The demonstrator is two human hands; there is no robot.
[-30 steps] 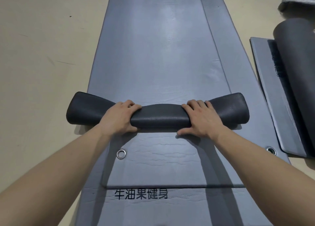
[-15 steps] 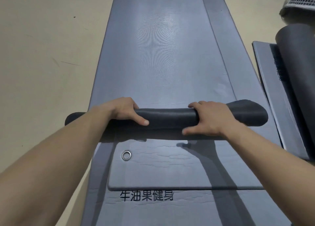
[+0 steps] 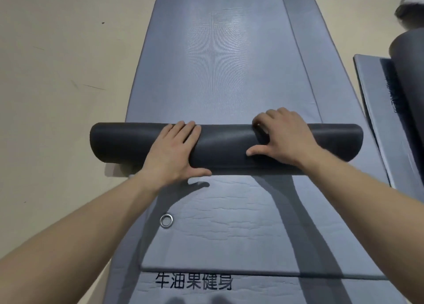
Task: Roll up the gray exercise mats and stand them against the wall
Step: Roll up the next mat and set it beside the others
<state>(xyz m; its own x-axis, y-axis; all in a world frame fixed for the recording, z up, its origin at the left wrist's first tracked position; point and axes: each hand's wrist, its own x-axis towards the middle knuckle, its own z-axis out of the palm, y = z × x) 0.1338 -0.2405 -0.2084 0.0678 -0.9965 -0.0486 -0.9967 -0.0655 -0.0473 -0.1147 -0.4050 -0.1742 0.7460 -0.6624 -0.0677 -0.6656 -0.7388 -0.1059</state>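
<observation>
**matnoob:** ok, what are the hands actually doing here?

**rollitup:** the left hand (image 3: 174, 152) is laid flat on the roll (image 3: 226, 147). Fingers are straight and together, pointing to 12, and the thumb sticks out toward 3 by the roll's near edge. So it's pressing, not grabbing. The right hand (image 3: 284, 138) is more of a claw. Its fingers bend over the top toward the far side and the thumb points to 9 on the near face, so that one has a real hold on the roll.

**matnoob:** and where's the mat?

**rollitup:** the roll is the dark rolled-up end of the gray exercise mat (image 3: 218, 62), lying crosswise from 9 to 3 in the middle. Its 9 end pokes out over the beige floor (image 3: 57, 74), and the unrolled part runs flat toward 12. Under it is a lower gray mat (image 3: 229, 235) with a metal grommet (image 3: 166, 220) at 6 of the left hand. Its near edge sits on a bottom mat (image 3: 275, 290) with black printed characters (image 3: 193, 280). Well apart at 3 is a flat side mat (image 3: 369, 111) with a dark rolled mat (image 3: 410, 78) on it.
</observation>
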